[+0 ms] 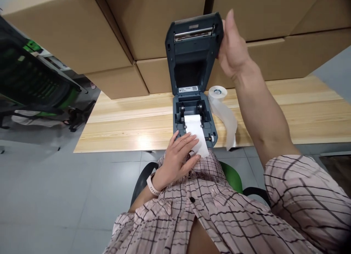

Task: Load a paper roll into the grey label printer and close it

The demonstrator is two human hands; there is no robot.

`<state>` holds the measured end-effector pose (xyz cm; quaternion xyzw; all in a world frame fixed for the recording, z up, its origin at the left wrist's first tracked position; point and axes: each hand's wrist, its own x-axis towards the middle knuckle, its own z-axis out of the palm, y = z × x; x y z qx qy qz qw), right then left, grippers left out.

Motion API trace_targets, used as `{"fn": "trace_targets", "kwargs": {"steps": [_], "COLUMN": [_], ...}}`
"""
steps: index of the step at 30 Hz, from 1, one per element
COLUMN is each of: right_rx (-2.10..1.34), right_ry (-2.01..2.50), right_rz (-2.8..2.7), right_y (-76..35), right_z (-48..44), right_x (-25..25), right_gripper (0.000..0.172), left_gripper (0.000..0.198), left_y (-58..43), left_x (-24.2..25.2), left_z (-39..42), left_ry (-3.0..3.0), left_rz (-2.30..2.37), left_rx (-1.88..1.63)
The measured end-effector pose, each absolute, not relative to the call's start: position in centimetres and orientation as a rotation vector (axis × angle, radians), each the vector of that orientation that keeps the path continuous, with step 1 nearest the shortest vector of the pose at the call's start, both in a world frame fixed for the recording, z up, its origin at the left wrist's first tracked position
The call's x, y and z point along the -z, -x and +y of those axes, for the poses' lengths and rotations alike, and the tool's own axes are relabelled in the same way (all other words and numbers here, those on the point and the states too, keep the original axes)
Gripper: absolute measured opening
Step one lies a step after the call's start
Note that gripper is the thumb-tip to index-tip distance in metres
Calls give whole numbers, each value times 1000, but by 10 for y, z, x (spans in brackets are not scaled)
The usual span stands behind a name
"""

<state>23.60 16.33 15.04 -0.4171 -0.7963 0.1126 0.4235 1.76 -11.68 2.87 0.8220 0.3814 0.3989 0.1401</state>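
Note:
A dark grey label printer (193,111) stands at the near edge of a wooden table (123,126), its lid (192,52) swung up. A white paper strip (196,131) runs out of its roll bay over the front. My left hand (178,157) lies on the strip's end, fingers pinching it against the printer's front. My right hand (233,45) reaches up and grips the right side of the raised lid. A second white paper roll (218,93) lies just right of the printer, its tail (229,124) hanging over the table edge.
Large cardboard boxes (82,38) are stacked along the back of the table. A black and green office chair (35,82) stands on the grey tiled floor at left. I sit on a green-backed chair (233,175) close to the table.

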Motion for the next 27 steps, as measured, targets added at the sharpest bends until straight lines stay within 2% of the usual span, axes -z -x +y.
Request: {"fn": "trace_targets", "kwargs": {"steps": [3, 8, 10, 13, 15, 18, 21, 27], "right_rx": [-703, -766, -673, -558, -547, -580, -662, -694], "right_ry": [883, 742, 810, 924, 973, 1048, 1129, 1186], "right_rz": [-1697, -1667, -1825, -2002, -2009, -1889, -1800, -1758], "right_y": [-227, -245, -251, -251, -248, -242, -237, -231], "right_z": [143, 40, 1, -34, -44, -48, -52, -60], "right_x": [-148, -101, -80, -60, -52, -39, -24, -16], "right_gripper": [92, 89, 81, 55, 46, 58, 76, 79], "left_gripper": [44, 48, 58, 71, 81, 97, 96, 91], "left_y": [-9, 2, 1, -7, -15, -24, -28, -25], "left_x": [-29, -31, -33, -33, -29, -20, -14, -20], "left_z": [-121, -114, -104, -88, -79, -74, -77, -75], "left_ry": [-2132, -1673, -1589, -1488, -1413, -1298, -1235, -1298], "left_rz": [1148, 1369, 1389, 1366, 1360, 1332, 1279, 1237], "left_rx": [-1371, -1737, -1728, -1610, -1489, -1345, -1278, -1290]}}
